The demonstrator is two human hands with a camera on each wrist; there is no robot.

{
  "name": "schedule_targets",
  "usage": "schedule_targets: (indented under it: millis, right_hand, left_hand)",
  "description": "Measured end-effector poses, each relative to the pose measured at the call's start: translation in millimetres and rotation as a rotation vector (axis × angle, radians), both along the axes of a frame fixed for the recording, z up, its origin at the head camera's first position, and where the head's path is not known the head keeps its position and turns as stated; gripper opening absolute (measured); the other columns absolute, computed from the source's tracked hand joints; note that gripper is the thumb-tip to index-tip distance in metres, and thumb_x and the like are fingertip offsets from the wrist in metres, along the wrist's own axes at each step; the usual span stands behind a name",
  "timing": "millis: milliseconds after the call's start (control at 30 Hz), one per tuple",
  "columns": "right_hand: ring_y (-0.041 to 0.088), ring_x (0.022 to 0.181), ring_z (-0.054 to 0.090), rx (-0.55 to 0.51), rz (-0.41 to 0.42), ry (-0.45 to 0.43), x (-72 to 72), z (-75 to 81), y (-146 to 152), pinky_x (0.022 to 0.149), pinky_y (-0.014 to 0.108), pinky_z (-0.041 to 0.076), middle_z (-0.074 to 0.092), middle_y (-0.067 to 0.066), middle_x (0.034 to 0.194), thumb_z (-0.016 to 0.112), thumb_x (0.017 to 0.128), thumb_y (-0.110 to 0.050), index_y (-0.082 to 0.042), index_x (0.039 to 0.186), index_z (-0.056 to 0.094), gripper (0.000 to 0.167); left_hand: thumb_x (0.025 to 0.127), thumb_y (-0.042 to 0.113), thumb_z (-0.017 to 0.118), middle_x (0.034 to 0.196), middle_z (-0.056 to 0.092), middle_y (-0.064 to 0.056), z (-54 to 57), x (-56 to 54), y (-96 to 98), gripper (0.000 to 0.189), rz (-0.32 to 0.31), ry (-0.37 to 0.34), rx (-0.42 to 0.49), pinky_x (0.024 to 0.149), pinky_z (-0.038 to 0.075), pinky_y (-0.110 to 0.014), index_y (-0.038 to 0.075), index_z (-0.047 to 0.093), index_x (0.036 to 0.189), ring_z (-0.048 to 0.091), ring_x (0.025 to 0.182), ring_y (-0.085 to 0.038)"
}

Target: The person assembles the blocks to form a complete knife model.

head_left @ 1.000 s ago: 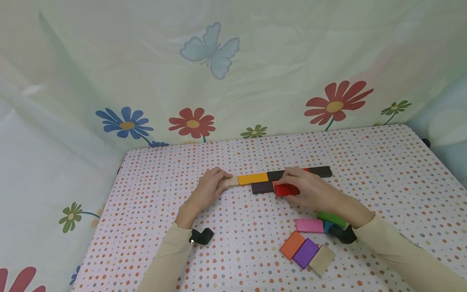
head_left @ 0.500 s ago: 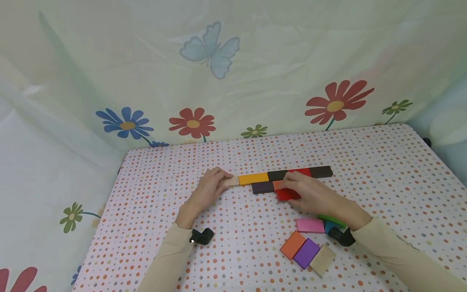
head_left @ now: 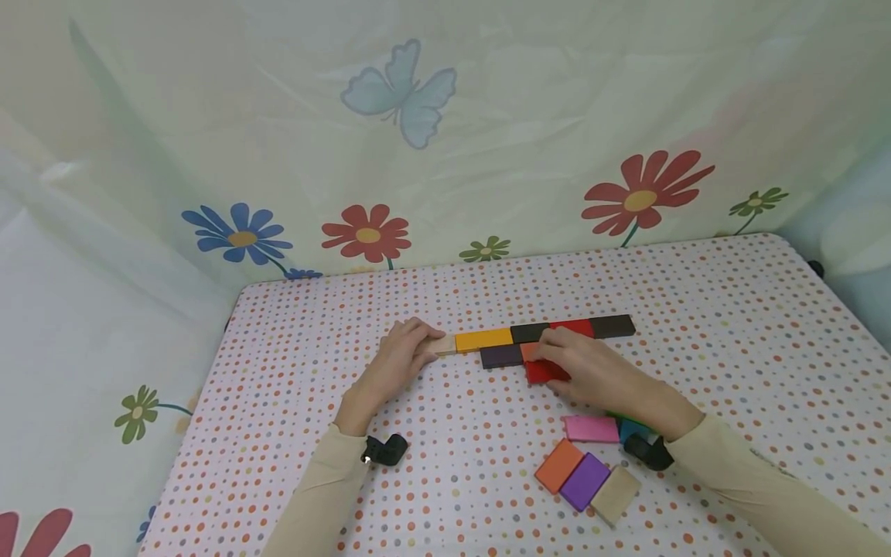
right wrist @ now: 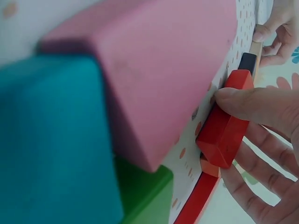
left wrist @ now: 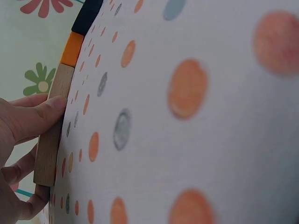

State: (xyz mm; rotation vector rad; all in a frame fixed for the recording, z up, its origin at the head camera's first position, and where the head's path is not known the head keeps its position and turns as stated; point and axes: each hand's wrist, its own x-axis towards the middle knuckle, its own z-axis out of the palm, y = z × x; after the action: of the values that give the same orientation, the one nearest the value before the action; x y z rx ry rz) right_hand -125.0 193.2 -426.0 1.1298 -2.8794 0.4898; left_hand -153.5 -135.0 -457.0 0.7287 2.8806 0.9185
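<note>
My left hand [head_left: 398, 360] grips a plain wooden block [left wrist: 53, 126] at the left end of a row, thumb on one long side and fingers round the other. To its right the row runs on with a yellow block [head_left: 483, 340], a black block [head_left: 530, 333], a red one [head_left: 572, 328] and another black block [head_left: 612, 326]. Between thumb and fingers of my right hand [head_left: 599, 375] a loose red block [right wrist: 224, 126] is pinched. It overlaps an orange block [head_left: 530, 352], which stands beside a dark block [head_left: 501, 357] in front of the row.
Nearer me lie an orange block [head_left: 560, 466], a purple block [head_left: 585, 482] and a tan block [head_left: 616, 496], side by side. Pink [head_left: 591, 428], teal [right wrist: 56, 144] and green [right wrist: 145, 196] blocks sit close under my right wrist. A flowered cloth [head_left: 487, 155] hangs behind the dotted table.
My right hand has drawn the red block slightly toward me, uncovering more of the back row's red block. The left hand has stayed in place on the wooden block.
</note>
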Motion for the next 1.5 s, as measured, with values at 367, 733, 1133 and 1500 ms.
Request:
schedule_targets:
  millis: [367,733,1133,1500]
  right_hand:
    - [0.021,0.092,0.061,-0.002,0.012,0.052,3.4,-5.6,-3.1,0.078,0.038,0.057,0.064,0.008,0.108,0.086,0.08,-0.002,-0.001,0.112,0.077,0.034]
    - [0.023,0.092,0.062,0.02,-0.003,0.078,6.0,-5.5,-1.7,0.078,0.039,0.058,0.064,0.009,0.107,0.088,0.078,-0.001,-0.001,0.111,0.077,0.035]
    - [0.022,0.091,0.062,0.005,0.022,0.109,6.1,-5.8,-0.2,0.077,0.037,0.058,0.065,0.01,0.107,0.086,0.079,0.001,0.001,0.112,0.076,0.035]
    - [0.022,0.089,0.061,0.007,0.039,0.123,4.9,-6.9,-0.3,0.075,0.036,0.058,0.064,0.012,0.107,0.088,0.077,0.001,0.002,0.112,0.075,0.037]
  left_hand:
    - [0.1,0.012,0.072,0.124,0.065,-0.006,-2.0,0.2,-1.7,0.031,0.0,0.012,0.001,0.088,0.043,-0.045,0.01,0.069,0.13,0.057,0.11,-0.026]
    - [0.099,0.013,0.072,0.125,0.065,-0.005,-2.6,0.1,1.0,0.032,-0.005,0.006,0.008,0.087,0.042,-0.043,0.011,0.069,0.131,0.054,0.103,-0.024]
    - [0.1,0.013,0.072,0.123,0.065,-0.005,-2.8,-0.3,1.4,0.031,0.0,0.007,0.018,0.092,0.044,-0.05,0.01,0.069,0.13,0.057,0.114,-0.027]
    - [0.1,0.013,0.072,0.125,0.064,-0.004,-2.0,0.0,0.5,0.032,0.009,0.0,0.009,0.092,0.044,-0.049,0.012,0.068,0.132,0.056,0.111,-0.027]
